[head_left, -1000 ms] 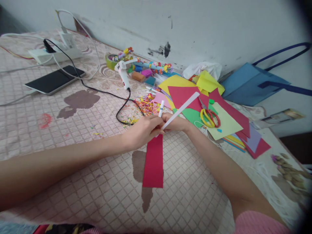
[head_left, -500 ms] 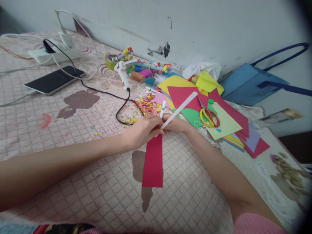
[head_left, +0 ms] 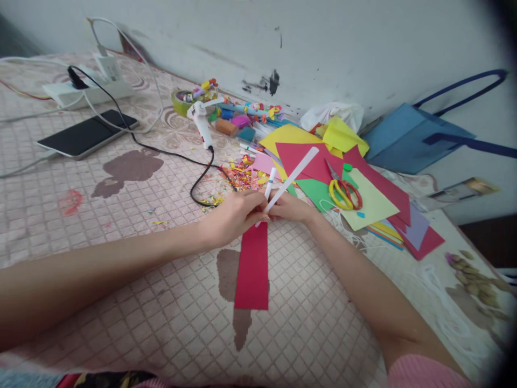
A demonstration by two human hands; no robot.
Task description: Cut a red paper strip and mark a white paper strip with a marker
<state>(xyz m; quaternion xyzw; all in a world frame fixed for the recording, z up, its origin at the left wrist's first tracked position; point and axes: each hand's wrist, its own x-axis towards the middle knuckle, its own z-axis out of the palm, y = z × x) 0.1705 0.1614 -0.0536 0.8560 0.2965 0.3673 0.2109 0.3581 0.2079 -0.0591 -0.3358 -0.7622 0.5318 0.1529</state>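
Note:
Over the tabletop, my left hand (head_left: 238, 215) is closed, its fingertips pinching the lower part of a long white strip (head_left: 294, 175) that slants up to the right. A white marker (head_left: 270, 182) with a blue band stands up between the two hands; which one grips it I cannot tell. My right hand (head_left: 291, 206) meets the left from the other side, fingers curled and mostly hidden behind the left hand and the strip. Below both hands a red paper strip (head_left: 252, 269) lies lengthwise on the tablecloth, its far end under the hands.
Scissors (head_left: 343, 194) lie on coloured paper sheets (head_left: 374, 202) to the right. A glue gun (head_left: 201, 124) stands beyond the hands, its black cord running left to a power strip (head_left: 86, 94). A tablet (head_left: 89, 132), paper scraps (head_left: 246, 175) and a blue bag (head_left: 416, 140) are around.
The white strip's upper end has shifted slightly left and up. The hands keep nearly the same pose, and the whole view has slid slightly.

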